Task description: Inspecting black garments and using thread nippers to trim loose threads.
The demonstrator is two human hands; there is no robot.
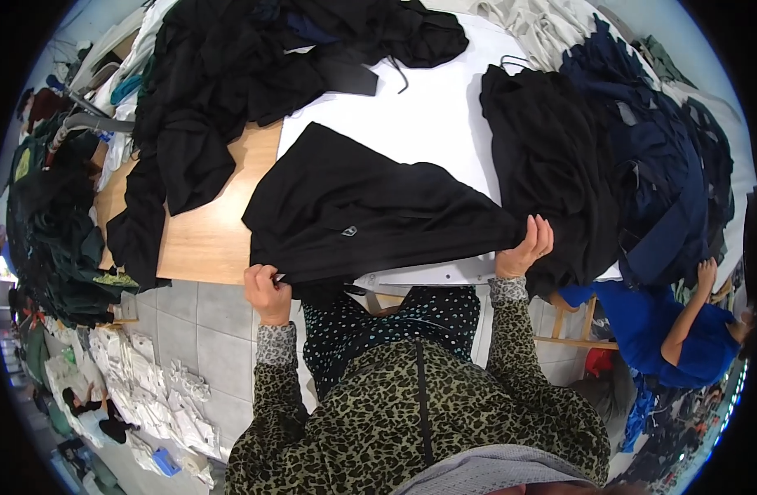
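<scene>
A black cloth garment (pixel 362 198), wide at the left and tapering to the right, lies spread over the table edge in front of me. A small pale emblem marks its lower middle; its exact kind is unclear from this folded shape. My left hand (pixel 268 295) is closed on its near left corner, and a small shiny bit shows by the fingers, too small to name. At the narrow right end, my right hand (pixel 524 247) pinches the cloth between thumb and fingers. Between the two hands the near edge is drawn nearly straight.
Black garments (pixel 205 91) are heaped at the back left on the wooden tabletop (pixel 209 239). Another black pile (pixel 552 165) and navy garments (pixel 663 181) lie right on the white surface (pixel 444 132). A person in blue (pixel 675 330) is at the right; white bundles (pixel 139 371) cover floor at left.
</scene>
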